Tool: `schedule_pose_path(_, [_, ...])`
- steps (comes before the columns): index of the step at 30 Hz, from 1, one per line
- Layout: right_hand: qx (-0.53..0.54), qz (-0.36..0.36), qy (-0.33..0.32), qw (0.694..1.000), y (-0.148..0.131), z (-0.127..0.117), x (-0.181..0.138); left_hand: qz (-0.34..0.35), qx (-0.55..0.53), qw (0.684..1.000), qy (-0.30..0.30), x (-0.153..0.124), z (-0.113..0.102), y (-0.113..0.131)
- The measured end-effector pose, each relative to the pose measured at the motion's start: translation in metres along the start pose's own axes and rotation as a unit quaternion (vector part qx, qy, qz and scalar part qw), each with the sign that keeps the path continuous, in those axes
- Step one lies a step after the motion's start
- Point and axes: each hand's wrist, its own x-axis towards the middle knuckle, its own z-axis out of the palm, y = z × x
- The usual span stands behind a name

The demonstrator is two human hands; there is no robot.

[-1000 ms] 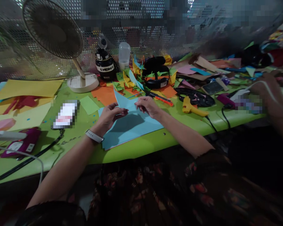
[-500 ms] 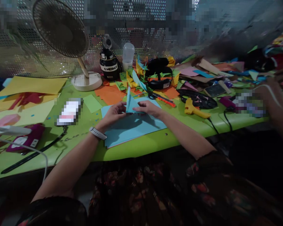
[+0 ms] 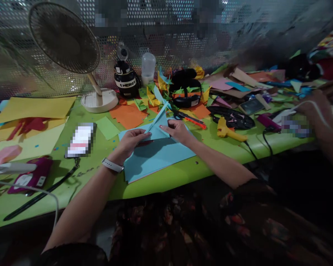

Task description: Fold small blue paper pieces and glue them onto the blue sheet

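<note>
A folded piece of light blue paper (image 3: 158, 127) is held up between my two hands, with a narrow pointed flap rising toward the back. My left hand (image 3: 133, 141) pinches its left end between thumb and fingers. On the right side, my right hand (image 3: 178, 131) grips it, thumb on the near face and the other fingers partly hidden behind. Beneath both hands lies a stack of light blue paper sheets (image 3: 161, 160), its front edge near the table's front. A pale watch (image 3: 112, 165) is on my left wrist.
Scissors (image 3: 187, 118) and an orange cutter (image 3: 197, 123) lie behind my right hand. A yellow glue gun (image 3: 230, 132) with a cable is to the right. A fan (image 3: 99, 99), a phone (image 3: 81, 139) and a black bottle (image 3: 125, 82) stand or lie left. Another person's hand (image 3: 315, 105) is far right.
The folded blue paper has tilted, its point now leaning to the right and more of its face showing. My hands have spread slightly apart. The camera view has shifted a little.
</note>
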Motion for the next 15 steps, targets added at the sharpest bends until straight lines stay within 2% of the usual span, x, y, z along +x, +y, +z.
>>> schedule_pose_path(3, [0.084, 0.084, -0.050, 0.992, 0.005, -0.003, 0.003, -0.004, -0.008, 0.999, 0.034, 0.001, -0.005, 0.005])
schedule_pose_path(5, [0.120, 0.120, -0.074, 0.983, 0.009, -0.005, 0.006, 0.017, -0.019, 0.997, 0.070, 0.000, -0.006, 0.007])
schedule_pose_path(8, [0.169, 0.139, -0.062, 0.974, 0.012, -0.006, 0.010, 0.068, -0.062, 0.990, 0.110, -0.002, -0.001, 0.008])
schedule_pose_path(11, [0.198, 0.151, -0.035, 0.968, 0.010, -0.005, 0.012, 0.042, -0.084, 0.992, 0.083, -0.004, 0.005, 0.003])
schedule_pose_path(13, [0.195, 0.167, -0.029, 0.966, 0.005, -0.003, 0.010, 0.008, -0.054, 0.997, 0.049, -0.004, 0.008, -0.002])
schedule_pose_path(15, [0.188, 0.188, -0.025, 0.964, 0.000, 0.000, 0.008, 0.008, -0.003, 0.999, 0.034, -0.004, 0.009, -0.008])
